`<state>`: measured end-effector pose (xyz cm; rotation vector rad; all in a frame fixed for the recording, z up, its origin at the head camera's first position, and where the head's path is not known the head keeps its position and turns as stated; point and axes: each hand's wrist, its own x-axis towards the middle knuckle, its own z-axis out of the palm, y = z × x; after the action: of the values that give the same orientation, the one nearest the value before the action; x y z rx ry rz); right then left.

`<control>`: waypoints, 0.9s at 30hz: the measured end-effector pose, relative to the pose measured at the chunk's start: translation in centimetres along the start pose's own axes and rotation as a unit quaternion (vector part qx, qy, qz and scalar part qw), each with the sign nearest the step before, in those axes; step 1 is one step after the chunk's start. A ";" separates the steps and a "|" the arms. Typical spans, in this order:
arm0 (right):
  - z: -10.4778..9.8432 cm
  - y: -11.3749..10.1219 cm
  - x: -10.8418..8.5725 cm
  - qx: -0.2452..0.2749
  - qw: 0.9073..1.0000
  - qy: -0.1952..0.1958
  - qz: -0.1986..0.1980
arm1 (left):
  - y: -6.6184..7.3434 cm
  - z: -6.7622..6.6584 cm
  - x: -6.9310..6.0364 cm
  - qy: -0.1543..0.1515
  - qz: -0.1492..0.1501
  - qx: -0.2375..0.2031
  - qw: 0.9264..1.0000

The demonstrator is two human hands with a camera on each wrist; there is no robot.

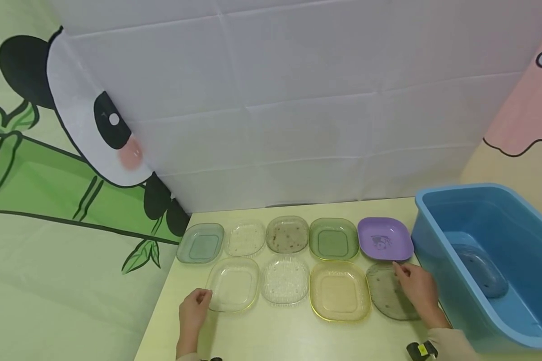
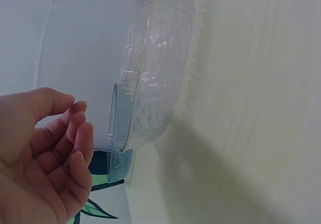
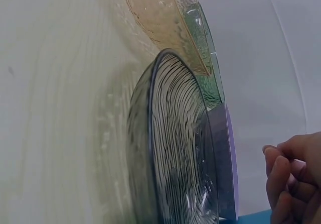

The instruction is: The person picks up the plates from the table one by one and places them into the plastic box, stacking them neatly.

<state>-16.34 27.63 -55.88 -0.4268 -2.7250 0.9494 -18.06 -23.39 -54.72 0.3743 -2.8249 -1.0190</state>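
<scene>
My left hand (image 1: 194, 312) is beside the left edge of a clear squarish plate (image 1: 233, 285). In the left wrist view its fingers (image 2: 80, 138) curl loosely around nothing, apart from that plate. Over the right part of a smoky grey ribbed plate (image 1: 386, 296) hovers my right hand (image 1: 419, 291), close to a purple plate (image 1: 385, 239). The right wrist view shows its fingers (image 3: 278, 179) loosely bent and holding nothing, clear of the grey plate's rim. Between the hands lie a clear textured plate (image 1: 285, 281) and an amber plate (image 1: 340, 292).
Behind them, a blue-green plate (image 1: 200, 243), a clear plate (image 1: 245, 238), a brownish spotted plate (image 1: 287, 234) and a green plate (image 1: 334, 239) line the table (image 1: 271, 336). A large blue tub (image 1: 456, 296) at the right holds a transparent bluish dish (image 1: 481, 271). A white cloth (image 1: 298, 125) hangs behind.
</scene>
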 end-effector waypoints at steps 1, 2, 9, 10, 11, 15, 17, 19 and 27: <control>0.0 0.1 -0.1 0.002 1.000 0.002 -0.001 | 0.0 -0.2 0.2 0.007 0.002 0.007 1.000; 0.0 0.1 -0.2 0.003 1.000 0.005 -0.001 | 0.0 -0.3 0.3 0.012 0.003 0.014 1.000; -0.2 0.4 -0.5 0.007 1.000 -0.005 0.022 | -0.2 -1.1 1.0 0.023 0.005 0.037 0.999; -0.2 0.4 -0.5 0.006 1.000 -0.008 0.025 | -0.2 -1.2 1.1 0.025 0.005 0.038 0.999; -0.2 0.4 -0.4 0.006 1.000 -0.010 0.028 | -0.3 -1.2 1.2 0.027 0.005 0.039 0.999; 0.0 0.4 -0.5 0.005 1.000 -0.007 0.023 | -0.8 -1.4 1.3 0.022 -0.005 0.050 0.999; 0.2 0.5 -0.6 0.001 1.000 0.003 0.017 | -1.0 -1.5 1.3 0.015 -0.017 0.057 0.998; 0.4 0.5 -0.7 0.000 1.000 0.008 0.012 | -1.2 -1.5 1.3 0.007 -0.030 0.063 0.998; 0.6 0.5 -0.8 0.003 1.000 -0.014 0.009 | -2.2 -0.6 1.5 -0.016 -0.059 0.033 0.998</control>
<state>-15.61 27.42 -56.75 -0.4413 -2.7465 0.9741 -18.94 -25.82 -55.62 0.5411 -2.9022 -0.9613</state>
